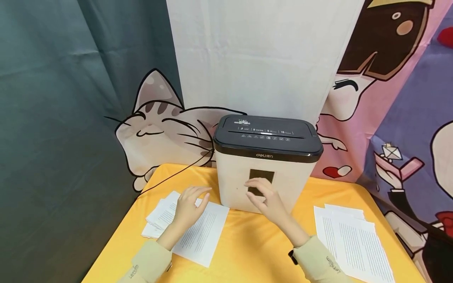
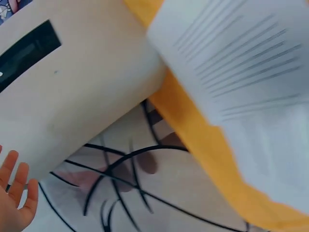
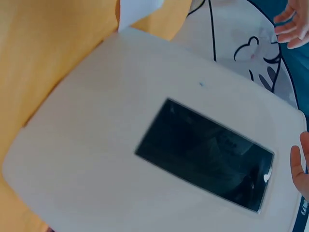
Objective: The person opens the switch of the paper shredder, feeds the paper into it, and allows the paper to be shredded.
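Observation:
In the head view both hands are raised in front of a paper shredder [image 1: 231, 177] with a black top and a white body. My left hand [image 1: 188, 205] is held over a pile of printed sheets [image 1: 203, 236] left of the shredder, its fingers loosely bent and nothing between them. In front of the shredder's dark window [image 1: 268, 175] is my right hand [image 1: 269, 200], thumb apart from bent fingers and holding nothing. The right wrist view shows that window [image 3: 207, 154] up close, with parts of two hands at the right edge.
More printed sheets [image 1: 357, 239] lie at the right on the yellow tablecloth [image 1: 247, 243]. A thin black cable [image 1: 173, 175] runs left from the shredder. Behind the table hang curtains with cartoon prints, including a cat [image 1: 152, 137].

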{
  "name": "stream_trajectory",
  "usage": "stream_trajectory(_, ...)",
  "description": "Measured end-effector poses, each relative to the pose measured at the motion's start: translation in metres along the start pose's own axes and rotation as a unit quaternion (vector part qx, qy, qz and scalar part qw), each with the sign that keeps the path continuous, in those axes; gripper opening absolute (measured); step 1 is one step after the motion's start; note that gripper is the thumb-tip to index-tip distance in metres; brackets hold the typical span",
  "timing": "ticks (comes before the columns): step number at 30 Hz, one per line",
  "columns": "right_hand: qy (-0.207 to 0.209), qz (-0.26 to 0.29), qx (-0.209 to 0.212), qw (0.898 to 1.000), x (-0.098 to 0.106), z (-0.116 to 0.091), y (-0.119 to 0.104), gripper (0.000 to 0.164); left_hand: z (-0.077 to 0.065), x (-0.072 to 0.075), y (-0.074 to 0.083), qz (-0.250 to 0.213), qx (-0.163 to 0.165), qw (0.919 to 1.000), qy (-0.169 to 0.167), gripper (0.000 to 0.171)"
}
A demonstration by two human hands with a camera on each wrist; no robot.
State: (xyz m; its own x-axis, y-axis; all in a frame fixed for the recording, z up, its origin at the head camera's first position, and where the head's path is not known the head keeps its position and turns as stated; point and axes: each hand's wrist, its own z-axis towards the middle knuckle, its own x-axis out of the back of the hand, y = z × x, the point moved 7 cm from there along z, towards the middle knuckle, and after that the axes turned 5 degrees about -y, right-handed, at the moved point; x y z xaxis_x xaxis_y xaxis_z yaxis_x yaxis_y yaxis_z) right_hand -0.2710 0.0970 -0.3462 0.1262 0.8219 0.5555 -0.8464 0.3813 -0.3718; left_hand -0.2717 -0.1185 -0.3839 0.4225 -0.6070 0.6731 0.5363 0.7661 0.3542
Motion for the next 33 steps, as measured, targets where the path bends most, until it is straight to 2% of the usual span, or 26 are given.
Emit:
stream_trajectory(4, -0.027, 0.006, -0.016, 0.999, -0.021, -0.007, 0.003, 0.022, -0.023, -0.009, -0.019, -0.008, 0.058, 0.9977, -0.035, 0.024)
stream_trajectory(8, -0.040, 0.004, -0.030, 0.999, -0.043, -0.012, 0.006, 0.023, -0.048, -0.022, -0.042, -0.015, 0.117, 0.9901, -0.075, 0.030)
stream_trajectory(11, -0.046, -0.005, -0.030, 0.998, -0.058, -0.018, 0.010, 0.022, -0.066, -0.032, -0.056, -0.009, 0.142, 0.9855, -0.094, 0.034)
stream_trajectory(17, -0.063, -0.019, -0.047, 0.997, -0.078, -0.033, 0.018, 0.023, -0.091, -0.042, -0.063, -0.007, 0.167, 0.9803, -0.105, 0.039)
stream_trajectory(20, -0.065, -0.012, -0.058, 0.996, -0.084, -0.040, 0.020, 0.023, -0.101, -0.046, -0.062, 0.000, 0.181, 0.9760, -0.122, 0.043)
stream_trajectory(24, -0.071, -0.005, -0.070, 0.995, -0.093, -0.049, 0.023, 0.024, -0.114, -0.048, -0.063, 0.031, 0.196, 0.9686, -0.150, 0.052)
stream_trajectory(28, -0.091, 0.001, -0.086, 0.992, -0.102, -0.056, 0.026, 0.027, -0.123, -0.050, -0.070, 0.055, 0.215, 0.9603, -0.169, 0.061)
stream_trajectory(33, -0.121, -0.017, -0.101, 0.987, -0.112, -0.064, 0.029, 0.029, -0.128, -0.055, -0.077, 0.066, 0.225, 0.9533, -0.191, 0.067)
